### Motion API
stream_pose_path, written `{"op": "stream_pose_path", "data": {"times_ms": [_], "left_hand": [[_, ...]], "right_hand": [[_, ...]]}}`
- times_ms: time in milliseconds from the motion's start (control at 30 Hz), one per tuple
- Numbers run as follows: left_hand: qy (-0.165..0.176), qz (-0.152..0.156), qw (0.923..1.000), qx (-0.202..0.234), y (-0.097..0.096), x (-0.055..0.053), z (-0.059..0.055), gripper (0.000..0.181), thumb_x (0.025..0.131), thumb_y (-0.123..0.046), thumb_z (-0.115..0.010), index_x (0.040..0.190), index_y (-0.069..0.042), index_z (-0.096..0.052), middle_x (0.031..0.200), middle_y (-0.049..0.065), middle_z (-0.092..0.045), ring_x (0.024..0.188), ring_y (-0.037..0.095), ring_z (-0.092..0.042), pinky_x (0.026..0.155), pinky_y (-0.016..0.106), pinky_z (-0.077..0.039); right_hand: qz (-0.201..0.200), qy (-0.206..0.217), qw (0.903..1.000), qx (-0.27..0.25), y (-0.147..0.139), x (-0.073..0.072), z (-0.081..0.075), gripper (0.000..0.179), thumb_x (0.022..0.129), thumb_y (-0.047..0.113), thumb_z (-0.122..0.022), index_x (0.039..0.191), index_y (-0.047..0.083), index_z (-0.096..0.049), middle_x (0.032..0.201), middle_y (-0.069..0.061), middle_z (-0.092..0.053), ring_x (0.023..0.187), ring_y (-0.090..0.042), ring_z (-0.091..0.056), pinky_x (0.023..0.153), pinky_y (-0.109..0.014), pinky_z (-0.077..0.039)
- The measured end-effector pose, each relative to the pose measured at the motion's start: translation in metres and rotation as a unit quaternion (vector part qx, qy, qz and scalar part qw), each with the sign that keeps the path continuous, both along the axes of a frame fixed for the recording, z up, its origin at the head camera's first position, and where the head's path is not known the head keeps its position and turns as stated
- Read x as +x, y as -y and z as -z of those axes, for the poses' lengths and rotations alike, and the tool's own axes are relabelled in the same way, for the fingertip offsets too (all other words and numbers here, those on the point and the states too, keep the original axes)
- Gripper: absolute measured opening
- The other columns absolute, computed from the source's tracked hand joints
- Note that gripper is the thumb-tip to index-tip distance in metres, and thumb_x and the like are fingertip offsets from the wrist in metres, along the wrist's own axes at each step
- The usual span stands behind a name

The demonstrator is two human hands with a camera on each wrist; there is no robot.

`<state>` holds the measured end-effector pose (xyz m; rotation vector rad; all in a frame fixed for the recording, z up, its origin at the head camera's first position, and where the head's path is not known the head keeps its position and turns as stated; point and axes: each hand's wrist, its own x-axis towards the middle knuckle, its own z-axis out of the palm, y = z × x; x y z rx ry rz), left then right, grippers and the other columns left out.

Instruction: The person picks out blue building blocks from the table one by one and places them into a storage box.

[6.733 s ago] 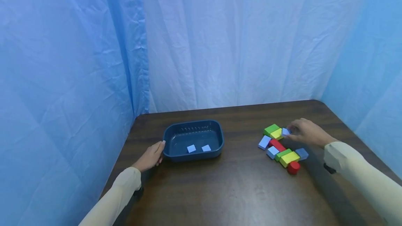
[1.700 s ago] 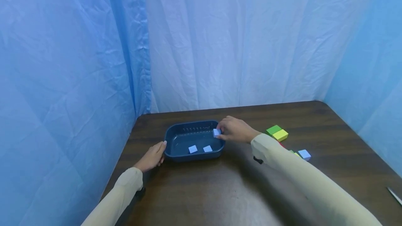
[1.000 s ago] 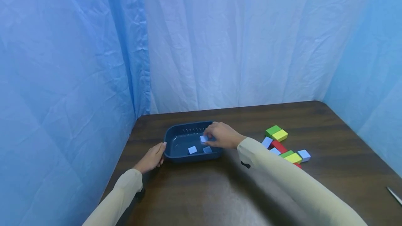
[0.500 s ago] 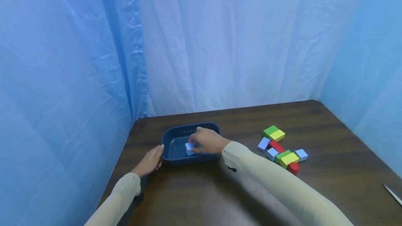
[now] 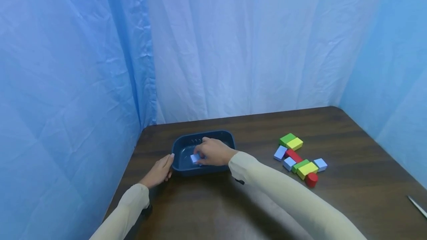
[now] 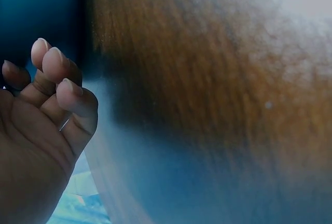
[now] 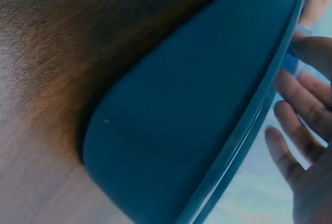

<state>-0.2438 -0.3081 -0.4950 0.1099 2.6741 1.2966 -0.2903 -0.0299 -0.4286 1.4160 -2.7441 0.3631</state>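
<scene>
A dark blue plastic tray (image 5: 213,170) with slots in its far wall stands on the table. My left hand (image 5: 158,171) grips its left end, thumb on the rim; in the left wrist view the fingers (image 6: 59,68) are curled beside it. Inside the tray, my right hand (image 5: 215,153) pinches a light blue block (image 5: 195,158) low near the front left. The right wrist view shows the tray's outer wall (image 7: 181,89), with my thumb and forefinger on the block (image 7: 291,62) behind the rim. My right hand covers the part of the tray floor where other light blue blocks lay.
On the right of the table (image 5: 260,195) lies a cluster of blocks: green (image 5: 287,139), yellow (image 5: 307,169), red (image 5: 293,155) and light blue (image 5: 280,153), plus a red cylinder (image 5: 311,179). A thin silvery object (image 5: 417,206) lies at the right edge. Curtains (image 5: 260,47) surround the table.
My right hand has carried a light blue block from the cluster leftward into the tray, lowering it towards the front left. My left hand has stayed on the tray's left end.
</scene>
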Motion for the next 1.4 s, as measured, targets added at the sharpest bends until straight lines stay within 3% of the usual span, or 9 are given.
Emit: {"op": "stream_pose_path", "data": {"times_ms": [533, 867, 1033, 1200, 1300, 1400], "left_hand": [[0.004, 0.006, 1.0, -0.005, 0.001, -0.002, -0.001, 0.056, 0.109, -0.06, -0.03, 0.099, -0.01, -0.053, 0.073, 0.01, -0.058, 0.063, 0.026, -0.057, 0.06, 0.037, -0.049], [0.013, 0.005, 0.9999, -0.003, 0.003, -0.003, -0.001, 0.052, 0.11, -0.056, -0.031, 0.101, -0.011, -0.054, 0.075, 0.01, -0.059, 0.065, 0.027, -0.057, 0.062, 0.037, -0.048], [0.015, 0.007, 0.9999, -0.005, 0.001, -0.003, -0.002, 0.053, 0.11, -0.056, -0.031, 0.1, -0.01, -0.054, 0.074, 0.01, -0.059, 0.065, 0.027, -0.057, 0.061, 0.037, -0.048], [0.014, 0.009, 0.9999, -0.002, 0.0, -0.002, -0.003, 0.048, 0.112, -0.051, -0.031, 0.099, -0.01, -0.053, 0.074, 0.01, -0.058, 0.065, 0.027, -0.057, 0.063, 0.037, -0.048], [0.013, 0.009, 0.9999, -0.004, 0.001, -0.002, -0.003, 0.049, 0.112, -0.051, -0.031, 0.1, -0.01, -0.053, 0.074, 0.01, -0.058, 0.065, 0.027, -0.057, 0.063, 0.037, -0.048], [0.009, 0.009, 0.9999, -0.006, 0.003, -0.002, -0.002, 0.052, 0.111, -0.055, -0.03, 0.1, -0.01, -0.053, 0.074, 0.01, -0.058, 0.064, 0.027, -0.057, 0.061, 0.037, -0.049]], "right_hand": [[-0.008, -0.002, 0.999, 0.044, 0.023, -0.003, 0.007, 0.034, 0.095, 0.042, -0.075, 0.123, 0.023, -0.074, 0.094, 0.009, -0.068, 0.084, -0.008, -0.05, 0.068, -0.019, -0.044], [0.0, 0.03, 0.9983, 0.049, 0.034, 0.001, 0.007, 0.035, 0.094, 0.042, -0.075, 0.126, 0.027, -0.073, 0.096, 0.011, -0.066, 0.084, -0.006, -0.051, 0.071, -0.017, -0.046], [-0.006, 0.047, 0.9984, 0.032, 0.034, 0.001, 0.008, 0.036, 0.096, 0.033, -0.075, 0.13, 0.022, -0.071, 0.108, 0.009, -0.073, 0.1, -0.009, -0.06, 0.092, -0.025, -0.051], [-0.013, 0.049, 0.9986, 0.018, 0.031, 0.0, 0.008, 0.034, 0.097, 0.029, -0.075, 0.13, 0.02, -0.07, 0.114, 0.007, -0.075, 0.117, -0.013, -0.064, 0.114, -0.039, -0.039], [-0.016, 0.036, 0.9992, 0.012, 0.027, -0.002, 0.007, 0.032, 0.097, 0.028, -0.075, 0.128, 0.02, -0.071, 0.112, 0.007, -0.075, 0.111, -0.012, -0.064, 0.108, -0.036, -0.045], [-0.015, 0.006, 0.9998, 0.01, 0.02, -0.005, 0.006, 0.031, 0.096, 0.03, -0.076, 0.125, 0.02, -0.073, 0.109, 0.007, -0.075, 0.098, -0.01, -0.059, 0.093, -0.029, -0.05]]}}
